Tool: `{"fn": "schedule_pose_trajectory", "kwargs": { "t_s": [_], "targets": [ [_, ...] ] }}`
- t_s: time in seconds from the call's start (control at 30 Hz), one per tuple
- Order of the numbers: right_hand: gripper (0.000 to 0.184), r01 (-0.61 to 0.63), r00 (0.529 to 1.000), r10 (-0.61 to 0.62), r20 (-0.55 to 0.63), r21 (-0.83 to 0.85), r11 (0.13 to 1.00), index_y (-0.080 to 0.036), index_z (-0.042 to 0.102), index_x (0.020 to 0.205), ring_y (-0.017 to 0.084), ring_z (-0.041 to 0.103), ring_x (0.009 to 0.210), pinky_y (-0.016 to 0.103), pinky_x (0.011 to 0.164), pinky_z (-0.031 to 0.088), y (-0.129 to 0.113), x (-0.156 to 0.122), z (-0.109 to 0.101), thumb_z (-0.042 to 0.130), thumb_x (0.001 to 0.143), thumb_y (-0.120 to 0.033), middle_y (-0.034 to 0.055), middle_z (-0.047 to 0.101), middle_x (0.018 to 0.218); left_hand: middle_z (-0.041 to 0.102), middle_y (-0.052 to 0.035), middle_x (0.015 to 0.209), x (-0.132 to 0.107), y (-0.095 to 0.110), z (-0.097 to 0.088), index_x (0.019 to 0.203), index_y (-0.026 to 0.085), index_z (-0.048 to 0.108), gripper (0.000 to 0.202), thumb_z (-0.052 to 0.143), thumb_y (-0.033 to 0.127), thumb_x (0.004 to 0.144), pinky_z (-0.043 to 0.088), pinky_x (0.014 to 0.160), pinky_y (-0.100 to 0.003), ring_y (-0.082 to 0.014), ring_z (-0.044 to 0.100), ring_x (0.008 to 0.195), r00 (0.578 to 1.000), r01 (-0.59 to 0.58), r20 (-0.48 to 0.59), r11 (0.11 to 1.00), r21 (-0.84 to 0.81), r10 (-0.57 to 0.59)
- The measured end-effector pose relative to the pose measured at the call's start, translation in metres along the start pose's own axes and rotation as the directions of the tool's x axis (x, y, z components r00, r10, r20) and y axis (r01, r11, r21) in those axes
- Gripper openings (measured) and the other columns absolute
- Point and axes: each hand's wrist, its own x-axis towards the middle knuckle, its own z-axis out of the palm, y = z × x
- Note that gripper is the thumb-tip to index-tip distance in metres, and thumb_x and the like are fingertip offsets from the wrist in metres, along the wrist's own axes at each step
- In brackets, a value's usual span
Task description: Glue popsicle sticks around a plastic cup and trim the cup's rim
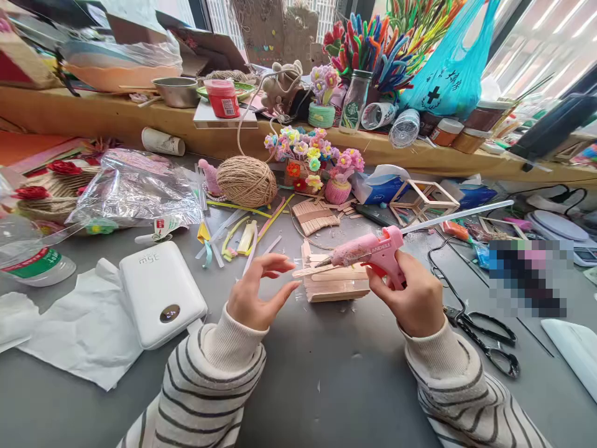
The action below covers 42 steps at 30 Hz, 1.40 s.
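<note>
Right now the person's right hand (413, 298) is closed firmly round the grip of a pink glue gun (373, 252), with a long clear glue stick (457, 214) poking out of its back end. The gun's nozzle points down and left, hovering just over the top of a low stack of flat wooden craft sticks (336, 287) that sits on the grey table (326, 386). One loose stick (308, 271) lies across the top of that stack, right at the nozzle tip. The left hand (256, 292) is just left of the stack, half open, its fingers curved and spread, holding nothing that I can see; its fingertips (290, 288) come very close to the loose stick's end, though I cannot tell whether they touch it. Further left of the stack lies a white power bank (161, 292) on crumpled white paper (88, 330). Behind the stack, a fan of more sticks (319, 216) is spread out, and behind and to the left of the stack sits a ball of brown twine (246, 180). Behind and to the right of the stack stands a small wooden cube frame (422, 202), and black scissors (489, 339) lie well to its right.
</note>
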Motion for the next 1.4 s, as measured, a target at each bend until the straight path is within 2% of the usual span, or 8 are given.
{"fn": "schedule_pose_trajectory", "kwargs": {
  "t_s": [0.23,0.57,0.83,1.13,1.4],
  "targets": [
    [0.018,0.027,0.999,-0.027,-0.018,-0.011,1.000,-0.019,0.043,0.065,0.008,0.037,0.044,0.022,0.046,0.036,-0.0037,0.0001,0.0011,0.057,0.073,-0.026,-0.0064,0.037,0.050,0.065,-0.0032,0.085,-0.0004,-0.0023,0.0021,0.099,0.017,0.050,0.033,0.065,0.017,0.070,0.049,0.070,-0.026,-0.0133,0.062,0.079,1.000,0.007,0.009,0.999,-0.035,-0.007],
    [0.016,0.070,0.997,-0.071,-0.023,-0.047,0.996,-0.017,0.046,0.070,0.008,0.038,0.045,0.021,0.046,0.036,-0.0045,-0.0006,0.0024,0.057,0.074,-0.027,-0.0060,0.037,0.052,0.065,-0.0017,0.083,0.0010,-0.0016,0.0041,0.097,0.018,0.052,0.031,0.065,0.018,0.069,0.049,0.071,-0.027,-0.0132,0.061,0.077,1.000,0.012,-0.004,1.000,-0.001,-0.012],
    [0.013,0.075,0.997,-0.077,-0.028,-0.047,0.996,-0.017,0.047,0.071,0.008,0.037,0.045,0.022,0.045,0.035,-0.0056,-0.0005,0.0021,0.056,0.074,-0.026,-0.0058,0.037,0.052,0.064,-0.0036,0.083,0.0028,-0.0062,0.0016,0.098,0.016,0.049,0.031,0.064,0.016,0.071,0.051,0.075,-0.028,-0.0129,0.062,0.077,0.998,-0.049,0.045,0.999,-0.013,0.049],
    [0.013,0.074,0.997,-0.075,-0.015,-0.045,0.996,-0.018,0.045,0.069,0.008,0.036,0.046,0.022,0.044,0.034,-0.0049,-0.0004,0.0013,0.056,0.073,-0.025,-0.0058,0.037,0.052,0.064,-0.0026,0.082,0.0013,-0.0063,0.0045,0.097,0.017,0.051,0.030,0.065,0.018,0.070,0.050,0.076,-0.030,-0.0131,0.061,0.075,1.000,-0.001,-0.001,0.999,-0.050,0.001],
    [0.014,0.068,0.997,-0.069,-0.022,-0.047,0.997,-0.017,0.045,0.069,0.008,0.035,0.045,0.022,0.044,0.034,-0.0036,-0.0012,0.0018,0.055,0.074,-0.026,-0.0059,0.036,0.053,0.064,-0.0022,0.081,0.0012,-0.0046,0.0045,0.096,0.017,0.051,0.029,0.065,0.016,0.070,0.050,0.076,-0.030,-0.0129,0.061,0.075,1.000,0.023,0.003,0.998,-0.064,-0.023]
  ]
}}
